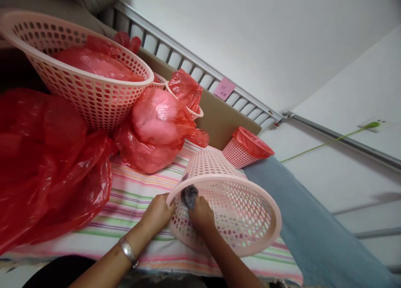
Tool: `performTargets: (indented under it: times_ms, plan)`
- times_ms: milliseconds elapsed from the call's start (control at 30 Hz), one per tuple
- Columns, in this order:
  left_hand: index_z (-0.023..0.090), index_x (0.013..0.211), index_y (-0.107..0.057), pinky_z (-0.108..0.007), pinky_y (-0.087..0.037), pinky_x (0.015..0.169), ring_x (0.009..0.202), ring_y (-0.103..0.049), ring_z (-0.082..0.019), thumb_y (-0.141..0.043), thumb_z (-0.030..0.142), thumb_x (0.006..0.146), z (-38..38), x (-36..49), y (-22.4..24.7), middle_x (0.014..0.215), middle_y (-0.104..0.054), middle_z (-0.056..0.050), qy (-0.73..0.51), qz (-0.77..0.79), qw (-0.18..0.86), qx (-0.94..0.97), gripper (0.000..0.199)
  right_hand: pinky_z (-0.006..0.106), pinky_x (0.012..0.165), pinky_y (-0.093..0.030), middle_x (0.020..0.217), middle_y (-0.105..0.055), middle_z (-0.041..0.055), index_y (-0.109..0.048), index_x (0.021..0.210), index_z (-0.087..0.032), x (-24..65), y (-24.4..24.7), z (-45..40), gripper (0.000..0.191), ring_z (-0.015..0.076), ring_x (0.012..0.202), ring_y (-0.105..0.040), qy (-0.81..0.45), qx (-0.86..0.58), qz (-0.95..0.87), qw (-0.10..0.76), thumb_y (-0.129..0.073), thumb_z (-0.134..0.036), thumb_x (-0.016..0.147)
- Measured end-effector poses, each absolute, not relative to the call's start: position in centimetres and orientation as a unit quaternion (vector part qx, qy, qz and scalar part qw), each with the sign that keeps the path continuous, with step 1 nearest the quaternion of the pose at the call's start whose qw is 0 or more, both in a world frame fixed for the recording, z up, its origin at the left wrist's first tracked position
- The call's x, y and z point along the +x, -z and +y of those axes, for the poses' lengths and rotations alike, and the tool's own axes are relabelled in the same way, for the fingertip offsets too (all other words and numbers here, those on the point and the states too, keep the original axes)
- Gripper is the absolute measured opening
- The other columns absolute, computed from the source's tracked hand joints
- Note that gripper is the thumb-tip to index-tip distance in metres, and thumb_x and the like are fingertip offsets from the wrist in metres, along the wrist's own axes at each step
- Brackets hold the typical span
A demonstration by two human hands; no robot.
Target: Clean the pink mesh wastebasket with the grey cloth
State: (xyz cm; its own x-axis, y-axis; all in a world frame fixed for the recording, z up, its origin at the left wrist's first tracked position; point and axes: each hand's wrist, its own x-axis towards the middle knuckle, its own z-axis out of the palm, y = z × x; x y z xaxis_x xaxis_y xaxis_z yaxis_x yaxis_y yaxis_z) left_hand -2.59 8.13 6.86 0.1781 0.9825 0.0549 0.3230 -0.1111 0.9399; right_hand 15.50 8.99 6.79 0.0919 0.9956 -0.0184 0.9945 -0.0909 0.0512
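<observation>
A pink perforated plastic basket (260,183) lies on its side on a striped cloth (140,187), its wide mouth turned towards me. With my left hand (159,212) I grip the left part of its rim, fingers closed round the edge. Inside the mouth, my right hand (202,215) is closed on a dark grey cloth (189,196) and holds it near the basket's left inner wall. The basket partly surrounds my right hand, and some of its fingers are hidden.
Left stands a large pink basket (78,75) with red plastic inside. Red plastic bags (163,121) fill the left and middle. A smaller pink basket (239,152) with a red liner stands behind. Metal rails (194,68) run along the wall, with a pink note (224,88).
</observation>
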Motion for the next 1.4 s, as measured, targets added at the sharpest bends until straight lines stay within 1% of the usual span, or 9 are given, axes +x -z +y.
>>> performTargets:
  times_ms: [267, 400, 633, 767, 1000, 1067, 1167, 1233, 1400]
  plan:
    - [0.013, 0.067, -0.062, -0.023, -0.04, 0.053, 0.055, -0.062, -0.017, -0.04, 0.02, 0.078, 8.0, -2.7, -6.7, 0.059, -0.067, -0.007, -0.385, 0.5, 0.436, 0.642, 0.026, 0.025, 0.069, -0.039, 0.093, -0.061, 0.0057, -0.06, 0.098, -0.024, 15.0, -6.9, 0.3, 0.029, 0.0188, 0.083, -0.058, 0.053, 0.648, 0.759, -0.006, -0.047, -0.014, 0.074]
    - [0.013, 0.073, -0.066, -0.025, -0.041, 0.059, 0.065, -0.063, -0.019, -0.042, 0.02, 0.077, 8.1, -2.8, -6.9, 0.069, -0.069, -0.01, -0.386, 0.503, 0.418, 0.65, 0.025, 0.026, 0.067, -0.038, 0.091, -0.061, 0.0071, -0.06, 0.095, -0.021, 16.0, -7.4, 4.3, 0.022, 0.0206, 0.084, -0.058, 0.004, 0.669, 0.742, 0.038, -0.049, -0.019, 0.076]
    - [0.013, 0.075, -0.066, -0.024, -0.04, 0.058, 0.062, -0.061, -0.017, -0.043, 0.016, 0.074, 8.2, -2.7, -7.1, 0.068, -0.068, -0.008, -0.374, 0.51, 0.412, 0.656, 0.024, 0.033, 0.078, -0.041, 0.107, -0.062, 0.015, -0.054, 0.119, -0.016, 17.9, -7.2, 15.6, 0.039, 0.0252, 0.097, -0.059, -0.042, 0.74, 0.671, 0.017, -0.046, -0.03, 0.084]
    - [0.013, 0.075, -0.066, -0.025, -0.038, 0.057, 0.059, -0.058, -0.016, -0.043, 0.015, 0.074, 8.3, -2.6, -7.2, 0.065, -0.066, -0.008, -0.367, 0.515, 0.412, 0.656, 0.024, 0.036, 0.089, -0.039, 0.13, -0.052, 0.0123, -0.043, 0.132, -0.021, 18.9, -6.2, 19.1, 0.05, 0.0272, 0.116, -0.05, -0.049, 0.757, 0.651, -0.023, -0.042, -0.044, 0.087]
    - [0.015, 0.081, -0.064, -0.025, -0.041, 0.062, 0.067, -0.06, -0.017, -0.046, 0.016, 0.075, 7.9, -1.9, -6.7, 0.072, -0.067, -0.005, -0.375, 0.506, 0.432, 0.646, 0.02, 0.031, 0.099, -0.032, 0.137, -0.046, 0.0053, -0.047, 0.13, -0.026, 19.3, -6.1, 19.5, 0.044, 0.022, 0.127, -0.039, -0.047, 0.737, 0.673, -0.039, -0.035, -0.042, 0.091]
    - [0.014, 0.083, -0.064, -0.025, -0.043, 0.063, 0.068, -0.061, -0.017, -0.045, 0.015, 0.074, 7.7, -1.4, -6.2, 0.074, -0.068, -0.005, -0.381, 0.5, 0.446, 0.637, 0.021, 0.032, 0.095, -0.036, 0.133, -0.05, 0.0076, -0.047, 0.129, -0.024, 19.0, -6.3, 18.7, 0.043, 0.0229, 0.121, -0.045, -0.041, 0.743, 0.668, -0.028, -0.036, -0.041, 0.091]
    - [0.012, 0.079, -0.065, -0.023, -0.044, 0.061, 0.067, -0.061, -0.016, -0.041, 0.013, 0.075, 7.4, -0.8, -5.6, 0.072, -0.068, -0.006, -0.388, 0.494, 0.462, 0.626, 0.024, 0.034, 0.081, -0.043, 0.113, -0.061, 0.0144, -0.053, 0.121, -0.017, 18.2, -6.4, 16.3, 0.04, 0.0259, 0.102, -0.057, -0.033, 0.751, 0.659, 0.001, -0.044, -0.034, 0.086]
    - [0.011, 0.078, -0.065, -0.023, -0.043, 0.06, 0.065, -0.061, -0.016, -0.041, 0.014, 0.076, 7.4, -0.7, -5.5, 0.071, -0.068, -0.007, -0.391, 0.497, 0.462, 0.621, 0.025, 0.033, 0.076, -0.043, 0.102, -0.063, 0.0164, -0.057, 0.114, -0.013, 17.5, -6.4, 13.6, 0.035, 0.0265, 0.094, -0.059, -0.033, 0.747, 0.664, 0.02, -0.047, -0.026, 0.082]
    - [0.011, 0.073, -0.066, -0.025, -0.041, 0.058, 0.065, -0.061, -0.019, -0.043, 0.021, 0.078, 7.4, -1.0, -5.5, 0.067, -0.068, -0.009, -0.384, 0.512, 0.454, 0.62, 0.026, 0.029, 0.071, -0.042, 0.092, -0.062, 0.0122, -0.061, 0.099, -0.017, 16.1, -6.6, 4.7, 0.025, 0.023, 0.085, -0.059, -0.012, 0.708, 0.704, 0.047, -0.047, -0.018, 0.077]
